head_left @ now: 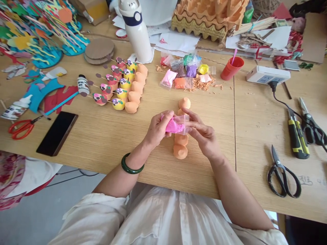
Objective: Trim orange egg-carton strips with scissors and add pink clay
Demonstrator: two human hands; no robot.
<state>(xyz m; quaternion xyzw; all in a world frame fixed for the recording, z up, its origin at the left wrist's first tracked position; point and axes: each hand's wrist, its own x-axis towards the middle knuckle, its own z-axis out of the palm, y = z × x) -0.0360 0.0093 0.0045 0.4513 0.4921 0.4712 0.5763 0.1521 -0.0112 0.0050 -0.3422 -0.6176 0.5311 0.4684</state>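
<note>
A small clear plastic bag of bright pink modelling clay (pixel 174 126) is gripped in my left hand (pixel 157 128), its thumb lying on top. At the bag's open end is my right hand (pixel 204 132), its fingers stretched out and apart. Some of those fingertips touch the mouth of the bag or reach into it; I cannot tell which. Below both hands, on the table, lies a strip of orange egg-carton cups (pixel 181 151), upside down and partly covered by the hands and bag.
Left of centre stand decorated egg-carton strips (pixel 119 103) with sticks. Clay packets (pixel 168 78), a red cup (pixel 232 68) and a white bottle (pixel 139 37) are farther back. A phone (pixel 57 133) lies left; scissors (pixel 279 173), a cutter (pixel 297 136) and a power strip (pixel 267 75) lie right.
</note>
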